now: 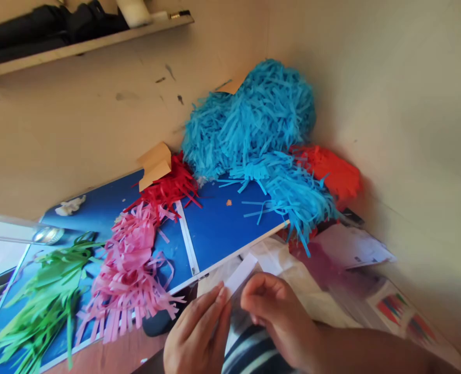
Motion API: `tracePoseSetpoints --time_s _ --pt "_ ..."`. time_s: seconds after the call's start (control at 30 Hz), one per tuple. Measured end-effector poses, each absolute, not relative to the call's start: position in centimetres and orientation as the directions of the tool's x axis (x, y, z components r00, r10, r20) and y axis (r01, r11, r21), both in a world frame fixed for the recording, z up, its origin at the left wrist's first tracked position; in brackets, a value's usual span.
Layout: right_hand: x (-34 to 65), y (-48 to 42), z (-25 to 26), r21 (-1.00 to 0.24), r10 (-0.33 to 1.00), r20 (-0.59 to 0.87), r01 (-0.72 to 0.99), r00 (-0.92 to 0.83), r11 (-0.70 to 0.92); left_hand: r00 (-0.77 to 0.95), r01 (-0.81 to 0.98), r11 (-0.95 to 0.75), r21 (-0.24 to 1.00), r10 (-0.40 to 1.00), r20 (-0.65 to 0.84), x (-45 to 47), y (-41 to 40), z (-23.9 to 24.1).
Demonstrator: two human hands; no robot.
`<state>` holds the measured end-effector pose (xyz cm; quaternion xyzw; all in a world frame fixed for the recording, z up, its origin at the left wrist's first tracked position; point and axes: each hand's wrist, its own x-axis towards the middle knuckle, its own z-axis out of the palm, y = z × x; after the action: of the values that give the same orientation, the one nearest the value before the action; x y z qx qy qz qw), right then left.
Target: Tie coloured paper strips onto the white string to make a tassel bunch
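My left hand (197, 335) and my right hand (281, 319) meet low in the middle, close to my body. Both pinch a narrow white paper strip (241, 274) that rises between the fingertips. The fingers of each hand are closed on it. Just beyond the hands lies the blue board (222, 223), its near edge about a hand's width away.
Fringed paper piles lie on the board: green (39, 306) at left, pink (131, 270), red (168, 189), a big light-blue heap (254, 124) against the wall, orange (334, 174) behind it. Papers (351, 246) lie at right. A shelf (82, 47) hangs upper left.
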<state>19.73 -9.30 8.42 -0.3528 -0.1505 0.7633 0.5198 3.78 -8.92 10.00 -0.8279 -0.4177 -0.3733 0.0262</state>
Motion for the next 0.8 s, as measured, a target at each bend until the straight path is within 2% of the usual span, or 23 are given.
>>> tracePoseSetpoints --time_s 0.23,0.5,0.8 --pt "19.1 -9.6 8.2 -0.667 0.914 -0.404 -0.669 -0.046 -0.329 0.378 0.727 -0.647 0.231 0.657 0.652 3.9 -9.6 9.9" --pt "18.7 -9.8 8.7 -0.653 0.927 -0.374 -0.714 0.017 -0.25 0.369 0.773 -0.615 0.155 0.634 0.679 3.6 -9.9 9.1" --pt "18.6 -9.9 8.8 -0.662 0.924 -0.382 -0.7 0.008 -0.268 0.459 0.703 -0.687 0.187 0.638 0.618 2.9 -10.0 9.0"
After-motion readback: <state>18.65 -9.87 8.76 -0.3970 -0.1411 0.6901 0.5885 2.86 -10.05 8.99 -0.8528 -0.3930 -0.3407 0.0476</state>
